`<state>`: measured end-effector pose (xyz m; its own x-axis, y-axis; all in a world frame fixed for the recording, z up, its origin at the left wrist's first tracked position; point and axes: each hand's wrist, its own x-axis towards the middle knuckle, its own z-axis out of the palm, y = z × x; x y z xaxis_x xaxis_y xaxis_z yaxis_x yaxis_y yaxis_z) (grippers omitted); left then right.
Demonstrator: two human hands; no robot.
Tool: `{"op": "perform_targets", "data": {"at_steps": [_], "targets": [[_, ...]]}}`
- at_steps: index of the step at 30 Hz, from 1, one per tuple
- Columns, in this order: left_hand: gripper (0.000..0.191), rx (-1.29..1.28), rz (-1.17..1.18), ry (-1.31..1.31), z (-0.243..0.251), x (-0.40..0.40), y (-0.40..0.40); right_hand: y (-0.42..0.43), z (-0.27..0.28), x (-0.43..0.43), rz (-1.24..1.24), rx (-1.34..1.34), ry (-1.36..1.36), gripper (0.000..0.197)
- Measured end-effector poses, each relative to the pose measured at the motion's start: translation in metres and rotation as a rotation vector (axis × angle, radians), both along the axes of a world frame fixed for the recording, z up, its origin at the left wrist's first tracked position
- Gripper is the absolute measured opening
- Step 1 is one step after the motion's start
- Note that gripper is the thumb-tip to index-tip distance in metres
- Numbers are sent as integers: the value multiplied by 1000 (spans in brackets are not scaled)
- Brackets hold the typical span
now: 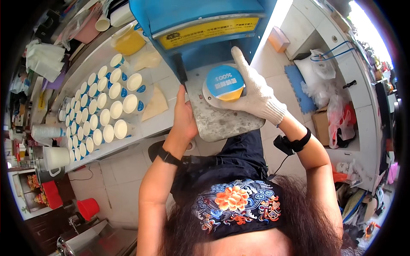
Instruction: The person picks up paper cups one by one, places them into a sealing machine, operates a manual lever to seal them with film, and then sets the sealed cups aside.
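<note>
My right hand, in a white knit glove, curves its thumb and fingers around a cup with a blue and yellow printed lid. The cup is at a round holder on the worn metal plate of a blue machine. My bare left hand is at the plate's left edge, thumb pointing up; whether it grips the edge is hidden. Rows of open paper cups filled with a cream-white substance stand on the counter at the left, with blue lids or tabs beside many of them.
A white pitcher and stacked empty cups stand at the counter's near left end. A yellow tub is at its far end, near brown paper sheets. White cabinets line the right side. A red bucket is lower left.
</note>
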<state>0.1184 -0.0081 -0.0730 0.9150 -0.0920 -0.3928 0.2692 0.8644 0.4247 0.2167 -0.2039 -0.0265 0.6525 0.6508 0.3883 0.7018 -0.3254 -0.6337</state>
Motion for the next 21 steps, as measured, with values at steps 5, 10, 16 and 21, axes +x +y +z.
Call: {"op": "perform_targets", "data": {"at_steps": [5, 10, 16, 21], "targets": [[60, 642, 314, -3, 6, -26, 2, 0, 13, -6, -47, 58, -23, 131], [64, 1305, 402, -463, 49, -45, -12, 14, 56, -36, -25, 318, -15, 126], [55, 1203, 554, -479, 43, -56, -35, 50, 75, -88, 137, 315, 71, 133], [46, 1429, 653, -530, 38, -58, -31, 60, 74, -103, 105, 471, 537, 110]]}}
